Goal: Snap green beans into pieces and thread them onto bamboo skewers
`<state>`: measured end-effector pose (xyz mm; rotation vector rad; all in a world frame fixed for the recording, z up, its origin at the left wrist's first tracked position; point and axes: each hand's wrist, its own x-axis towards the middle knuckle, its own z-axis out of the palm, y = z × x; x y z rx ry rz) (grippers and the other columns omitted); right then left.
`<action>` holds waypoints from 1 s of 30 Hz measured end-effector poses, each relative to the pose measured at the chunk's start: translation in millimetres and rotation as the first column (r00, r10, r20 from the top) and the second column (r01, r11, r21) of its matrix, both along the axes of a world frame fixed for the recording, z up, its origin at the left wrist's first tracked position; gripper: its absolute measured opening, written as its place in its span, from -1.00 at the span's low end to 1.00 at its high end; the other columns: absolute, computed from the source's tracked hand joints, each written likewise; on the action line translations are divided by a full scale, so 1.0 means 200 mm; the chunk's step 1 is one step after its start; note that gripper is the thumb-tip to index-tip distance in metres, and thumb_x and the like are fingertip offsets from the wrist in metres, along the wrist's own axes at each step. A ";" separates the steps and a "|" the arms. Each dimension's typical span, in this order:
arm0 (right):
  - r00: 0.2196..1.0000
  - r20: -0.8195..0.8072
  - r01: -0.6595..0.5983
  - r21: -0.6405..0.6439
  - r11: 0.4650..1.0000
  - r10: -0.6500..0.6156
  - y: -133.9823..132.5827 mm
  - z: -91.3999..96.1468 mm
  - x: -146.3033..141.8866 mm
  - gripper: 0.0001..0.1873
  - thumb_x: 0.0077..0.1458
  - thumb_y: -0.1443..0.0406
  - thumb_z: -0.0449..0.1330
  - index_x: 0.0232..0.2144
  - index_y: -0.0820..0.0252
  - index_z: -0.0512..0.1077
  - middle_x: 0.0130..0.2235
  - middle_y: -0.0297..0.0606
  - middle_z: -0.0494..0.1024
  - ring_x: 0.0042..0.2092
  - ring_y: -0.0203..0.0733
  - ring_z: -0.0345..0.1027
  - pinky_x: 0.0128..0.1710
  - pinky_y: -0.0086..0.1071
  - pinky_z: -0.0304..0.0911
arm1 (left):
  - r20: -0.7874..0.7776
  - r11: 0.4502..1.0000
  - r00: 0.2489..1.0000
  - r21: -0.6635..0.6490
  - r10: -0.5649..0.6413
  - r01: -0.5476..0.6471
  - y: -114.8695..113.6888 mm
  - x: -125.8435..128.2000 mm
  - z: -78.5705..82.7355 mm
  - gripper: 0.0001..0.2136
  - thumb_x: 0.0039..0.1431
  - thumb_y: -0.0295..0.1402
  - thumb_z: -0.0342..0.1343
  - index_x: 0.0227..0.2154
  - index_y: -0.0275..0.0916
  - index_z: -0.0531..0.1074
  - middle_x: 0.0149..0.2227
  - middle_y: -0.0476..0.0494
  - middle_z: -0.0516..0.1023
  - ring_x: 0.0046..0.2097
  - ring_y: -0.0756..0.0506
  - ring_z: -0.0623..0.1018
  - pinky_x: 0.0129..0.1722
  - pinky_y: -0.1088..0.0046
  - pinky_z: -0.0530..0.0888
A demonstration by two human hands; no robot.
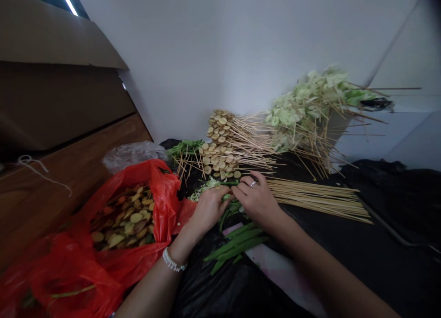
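Along the black sheet's [347, 253] wall-side edge: potato sticks [220, 125] and cabbage sticks [299, 102], loaded.
Near its left edge, left hand [207, 207] and right hand [257, 201] clamp fingers on greens [226, 197]; bare sticks [320, 198], pods [237, 244] and bagged slices [136, 217] appear unthreaded.

No lettering, label, brand, number or sign can be read anywhere, whether on the red bag [166, 196], black plastic [213, 292] or wall [172, 56].

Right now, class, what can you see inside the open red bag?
Inside the red bag: a heap of slices, mostly pale yellowish, with a few orange bits among them. Whatever lies beneath the top layer is covered.
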<state>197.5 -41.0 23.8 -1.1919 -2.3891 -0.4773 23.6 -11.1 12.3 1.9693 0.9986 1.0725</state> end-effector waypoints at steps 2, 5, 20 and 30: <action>0.999 0.042 0.010 -0.054 0.999 -0.007 0.00 0.00 0.00 -0.76 0.23 0.42 0.00 -0.23 0.28 0.47 -0.28 -0.12 0.52 -0.09 -0.03 0.24 0.06 -0.07 -0.06 | -0.014 1.000 1.000 -0.008 0.003 -0.003 0.00 -0.01 -0.01 -0.89 -0.01 -0.46 0.26 -0.55 -0.14 0.49 -0.52 -0.06 0.40 -0.40 -0.11 0.36 -0.34 0.51 0.21; 0.996 0.085 0.013 -0.116 0.993 -0.003 -0.01 0.02 0.01 -0.81 0.18 0.44 0.05 -0.25 0.28 0.46 -0.25 -0.09 0.51 -0.11 -0.02 0.21 -0.10 -0.14 0.01 | -0.113 0.999 0.994 0.046 0.008 -0.003 0.00 -0.01 -0.01 -0.91 0.04 -0.45 0.22 -0.52 -0.14 0.50 -0.50 -0.06 0.43 -0.38 -0.10 0.37 -0.33 0.49 0.21; 0.822 -0.569 -0.188 -0.203 0.961 0.041 0.02 -0.04 -0.01 -0.79 0.21 0.39 0.07 -0.31 0.18 0.53 -0.35 -0.23 0.57 -0.28 -0.16 0.30 -0.22 -0.32 0.18 | 0.188 0.968 0.982 -0.241 -0.021 0.066 0.00 0.00 0.05 -0.70 0.07 -0.14 0.20 -0.55 -0.29 0.43 -0.59 0.02 0.42 -0.52 0.04 0.31 -0.47 0.55 0.24; 0.087 -0.961 -0.350 -0.274 0.895 -0.261 0.05 0.06 0.06 -0.79 0.03 0.19 0.24 -0.30 0.18 0.53 -0.35 -0.29 0.61 -0.48 -0.31 0.38 -0.43 -0.39 0.32 | 0.194 0.956 0.979 -0.293 0.057 0.003 0.04 -0.02 0.01 -0.70 0.08 -0.10 0.17 -0.45 -0.29 0.47 -0.60 0.03 0.43 -0.62 0.09 0.24 -0.59 0.57 0.15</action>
